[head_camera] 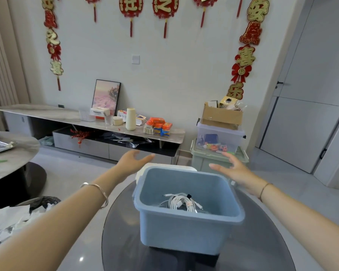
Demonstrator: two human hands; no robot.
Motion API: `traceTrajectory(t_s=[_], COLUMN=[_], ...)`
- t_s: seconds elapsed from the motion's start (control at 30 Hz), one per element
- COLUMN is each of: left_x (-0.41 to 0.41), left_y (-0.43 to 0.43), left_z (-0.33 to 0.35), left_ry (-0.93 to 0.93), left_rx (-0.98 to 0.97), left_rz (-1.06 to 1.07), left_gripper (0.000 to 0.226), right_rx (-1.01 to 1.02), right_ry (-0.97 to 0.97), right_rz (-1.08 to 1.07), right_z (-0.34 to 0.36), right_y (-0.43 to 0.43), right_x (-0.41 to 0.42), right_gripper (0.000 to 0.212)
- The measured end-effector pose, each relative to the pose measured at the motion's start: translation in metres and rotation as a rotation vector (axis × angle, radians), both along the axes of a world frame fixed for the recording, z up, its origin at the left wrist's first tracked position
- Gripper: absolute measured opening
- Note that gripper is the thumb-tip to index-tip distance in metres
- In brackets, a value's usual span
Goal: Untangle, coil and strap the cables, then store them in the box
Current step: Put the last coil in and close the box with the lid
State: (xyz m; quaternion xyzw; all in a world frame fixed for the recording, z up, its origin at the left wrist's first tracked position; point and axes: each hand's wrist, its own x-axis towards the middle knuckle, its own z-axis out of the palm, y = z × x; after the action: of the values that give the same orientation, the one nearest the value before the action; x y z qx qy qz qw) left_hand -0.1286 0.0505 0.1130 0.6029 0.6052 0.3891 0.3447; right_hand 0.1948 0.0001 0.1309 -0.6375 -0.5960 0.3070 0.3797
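— Inside the blue plastic box (184,233), on the dark turntable of the counter (82,247), what had been stored?

— A bundle of white cables (181,203), coiled, with what looked like a strap around it, lay on the bottom. No loose cable showed anywhere outside the box.

— And the hands?

— The left hand (132,162) and the right hand (233,169) hovered beyond the far corners of the box, one on each side. Their fingers (147,157) were straight and loosely spread, holding nothing and touching nothing.

— So how much was left?

— Very little, I judged. Untangling, coiling, strapping and storing looked done. A white lid (143,173) lay just behind the box, so closing it may have been the only step left.
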Motion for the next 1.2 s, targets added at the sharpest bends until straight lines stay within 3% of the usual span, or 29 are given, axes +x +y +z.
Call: traceTrajectory(t_s=[0.1, 0.23, 0.33, 0.53, 0.7, 0.87, 1.0, 1.1, 1.2], left_x=[-0.001, 0.004, 0.012, 0.031, 0.044, 0.049, 0.056, 0.06, 0.066], left_y=[0.042, 0.103, 0.146, 0.216, 0.239, 0.243, 0.239, 0.237, 0.236], left_z=[0.011, 0.0, -0.021, -0.083, -0.114, -0.124, -0.121, -0.102, -0.061], left_ry=[0.023, 0.083, 0.193, 0.422, 0.565, 0.537, 0.403, 0.225, 0.088], left_rx=[-0.089, -0.205, -0.328, -0.5, -0.579, -0.568, -0.458, -0.321, -0.167], left_rz=[-0.04, -0.063, -0.088, -0.127, -0.107, -0.078, -0.023, 0.012, 0.071], left_gripper=[0.091, 0.098, 0.106, 0.118, 0.124, 0.123, 0.122, 0.119, 0.113], right_rx=[-0.066, -0.309, -0.497, -0.745, -0.847, -0.825, -0.762, -0.562, -0.281], right_ry=[-0.077, -0.095, -0.073, -0.217, -0.178, -0.194, -0.147, -0.022, 0.048], right_rz=[0.065, 0.127, 0.141, 0.14, 0.119, 0.009, -0.094, -0.179, -0.289], right_z=[0.026, 0.029, 0.008, -0.07, -0.106, -0.12, -0.126, -0.1, -0.051], right_y=[0.05, 0.12, 0.171, 0.242, 0.258, 0.264, 0.262, 0.26, 0.262], right_x=[-0.013, -0.029, -0.034, -0.024, -0.013, -0.012, -0.016, -0.009, 0.002], right_gripper=[0.113, 0.13, 0.124, 0.111, 0.12, 0.131, 0.132, 0.118, 0.091])
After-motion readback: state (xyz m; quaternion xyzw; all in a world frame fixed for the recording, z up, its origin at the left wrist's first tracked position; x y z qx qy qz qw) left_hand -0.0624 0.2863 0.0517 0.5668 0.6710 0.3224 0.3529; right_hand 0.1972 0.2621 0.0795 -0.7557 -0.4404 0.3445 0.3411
